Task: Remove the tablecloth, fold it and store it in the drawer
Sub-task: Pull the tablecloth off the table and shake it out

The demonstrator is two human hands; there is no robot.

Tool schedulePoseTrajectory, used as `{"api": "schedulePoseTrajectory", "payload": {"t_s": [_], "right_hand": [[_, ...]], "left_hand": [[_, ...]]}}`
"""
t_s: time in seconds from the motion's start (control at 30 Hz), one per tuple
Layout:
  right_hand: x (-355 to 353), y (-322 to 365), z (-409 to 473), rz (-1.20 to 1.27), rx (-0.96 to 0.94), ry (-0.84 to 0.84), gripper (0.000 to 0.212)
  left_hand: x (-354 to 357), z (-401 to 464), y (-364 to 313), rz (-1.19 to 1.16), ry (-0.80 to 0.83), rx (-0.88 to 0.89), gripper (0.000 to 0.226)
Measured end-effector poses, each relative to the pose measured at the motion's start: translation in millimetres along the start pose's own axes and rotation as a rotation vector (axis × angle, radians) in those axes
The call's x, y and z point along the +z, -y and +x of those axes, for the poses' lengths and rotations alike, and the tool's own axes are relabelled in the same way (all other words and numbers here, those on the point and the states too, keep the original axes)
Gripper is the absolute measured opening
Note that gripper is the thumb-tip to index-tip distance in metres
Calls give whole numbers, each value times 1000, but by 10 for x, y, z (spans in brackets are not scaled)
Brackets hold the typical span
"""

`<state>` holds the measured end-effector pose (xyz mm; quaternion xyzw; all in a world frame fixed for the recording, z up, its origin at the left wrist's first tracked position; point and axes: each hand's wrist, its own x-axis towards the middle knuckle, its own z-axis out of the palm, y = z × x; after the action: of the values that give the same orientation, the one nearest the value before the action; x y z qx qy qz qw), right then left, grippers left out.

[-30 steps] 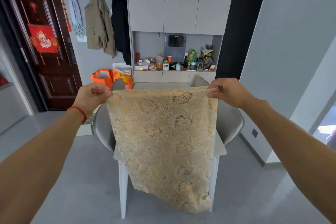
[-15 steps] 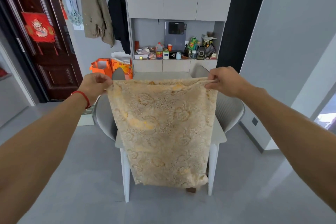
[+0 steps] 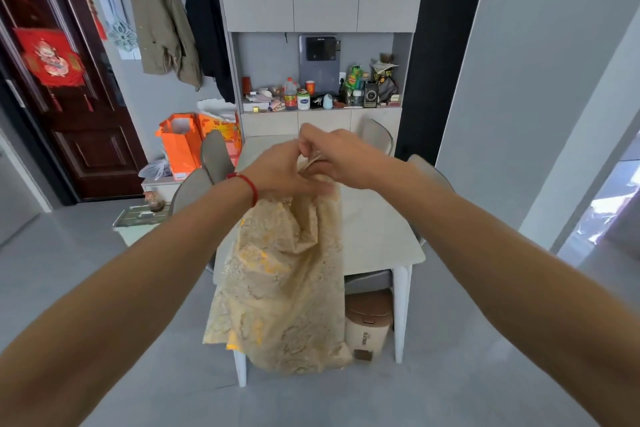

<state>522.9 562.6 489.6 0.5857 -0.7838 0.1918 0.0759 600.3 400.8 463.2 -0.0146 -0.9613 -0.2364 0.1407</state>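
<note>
A beige and gold lace tablecloth (image 3: 280, 288) hangs in the air in front of the white table (image 3: 377, 236), doubled over and bunched at the top. My left hand (image 3: 277, 170), with a red cord on the wrist, and my right hand (image 3: 332, 152) meet above the table's near end, both pinching the cloth's top corners together. The cloth's lower edge hangs beside the table's near left leg. No drawer front is open; low cabinet fronts (image 3: 298, 121) stand behind the table.
Grey chairs (image 3: 216, 156) stand around the table, and a beige bin (image 3: 369, 322) sits under it. Orange bags (image 3: 181, 146) rest by the wall at left. A cluttered shelf (image 3: 322, 97) lies behind, coats (image 3: 162, 10) hang at upper left.
My hands, held wide apart with the cloth stretched flat, have come together in the middle. The cloth now hangs doubled and narrower.
</note>
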Motion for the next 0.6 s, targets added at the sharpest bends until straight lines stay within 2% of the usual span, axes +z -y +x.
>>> {"api": "schedulePoseTrajectory", "payload": {"t_s": [0.1,0.2,0.3,0.4,0.47,0.6], "right_hand": [[55,37,-115,67,-21,-10,25],[177,-24,-234,201,27,-116,19],[305,-104,-298,347,80,-240,30],[416,-316,-443,421,188,-313,26],[600,-544,-643,423,332,-205,20],[1259,-943,-1260,427,689,176,25]], "left_hand": [[36,0,-14,-92,2,7,35],[57,-33,-7,-97,-52,56,32],[113,-28,20,-89,-113,33,27],[134,-84,99,-152,-175,4,19],[104,-145,148,-216,-185,8,11],[-62,-258,174,-325,-222,19,13]]}}
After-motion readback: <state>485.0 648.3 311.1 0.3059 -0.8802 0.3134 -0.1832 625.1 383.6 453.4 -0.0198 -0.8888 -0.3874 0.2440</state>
